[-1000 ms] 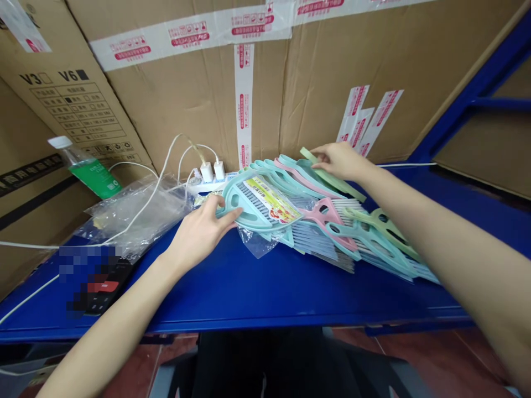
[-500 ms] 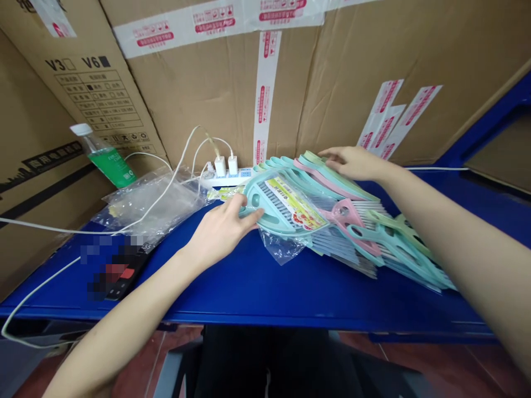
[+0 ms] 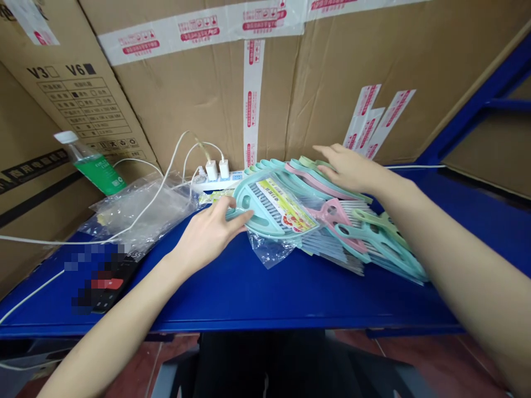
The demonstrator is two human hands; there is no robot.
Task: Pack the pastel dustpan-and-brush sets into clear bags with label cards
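My left hand (image 3: 206,232) grips the left edge of a mint-green mini dustpan and brush set (image 3: 265,207), thumb on top. The set is in a clear plastic bag with a yellow printed label. It lies against a row of brushes (image 3: 344,243) in mint, pink and pale green, with grey and white bristles. Over the far edge of that row is my right hand (image 3: 350,166), its fingers apart and nothing held. The curved ends of several mint pieces (image 3: 271,165) show behind the bagged set.
Crumpled clear bags (image 3: 141,207) and a partly blurred black phone-like device (image 3: 112,282) lie left on the blue table (image 3: 257,298). A green-labelled bottle (image 3: 93,163) leans near cartons (image 3: 199,94). White cables run to a power strip (image 3: 232,179).
My right hand has lifted slightly off the far edge of the pile, its fingers spreading. My left hand keeps its grip on the bagged set. The whole view has shifted a little.
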